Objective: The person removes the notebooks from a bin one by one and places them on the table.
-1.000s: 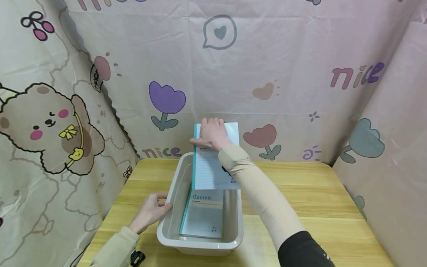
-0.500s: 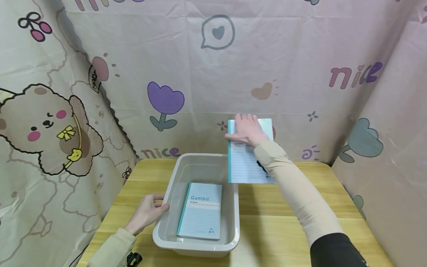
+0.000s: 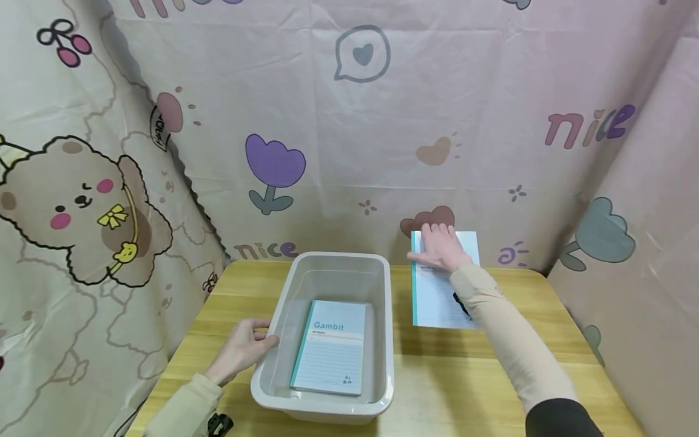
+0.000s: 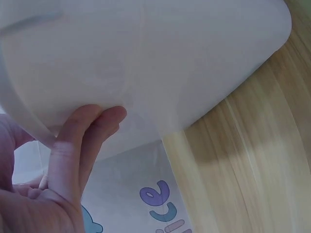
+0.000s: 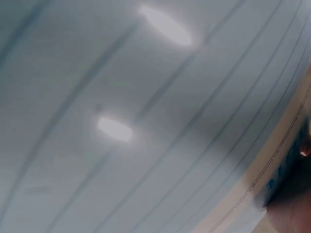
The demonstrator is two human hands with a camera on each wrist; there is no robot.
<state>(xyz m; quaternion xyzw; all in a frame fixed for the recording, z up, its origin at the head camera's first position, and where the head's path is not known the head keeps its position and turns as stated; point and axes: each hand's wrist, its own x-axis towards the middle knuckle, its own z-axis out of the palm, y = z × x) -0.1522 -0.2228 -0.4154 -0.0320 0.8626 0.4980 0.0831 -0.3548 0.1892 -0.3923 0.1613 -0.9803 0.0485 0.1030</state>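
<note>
My left hand point(image 3: 243, 350) holds the left rim of a light grey plastic basin point(image 3: 389, 340), thumb over the edge. In the left wrist view its fingers point(image 4: 68, 155) lie against the basin's outer wall. Inside the basin lies a pale blue "Gambit" notebook point(image 3: 329, 355) with a teal spine strip. To the right of the basin, my right hand point(image 3: 441, 247) grips a similar notebook point(image 3: 437, 303) near its upper edge. The right wrist view is filled by that notebook's lined cover point(image 5: 160, 126); part of the cover is hidden by the hand and sleeve.
A light wooden table point(image 3: 491, 376) carries the basin. Behind it hangs a printed curtain point(image 3: 349, 139), with more printed cloth at both sides. A dark strapped object point(image 3: 220, 424) sits by the left sleeve.
My right hand has carried the notebook from above the basin to the right, then lower toward the table, uncovering the one inside. The left hand stays on the rim.
</note>
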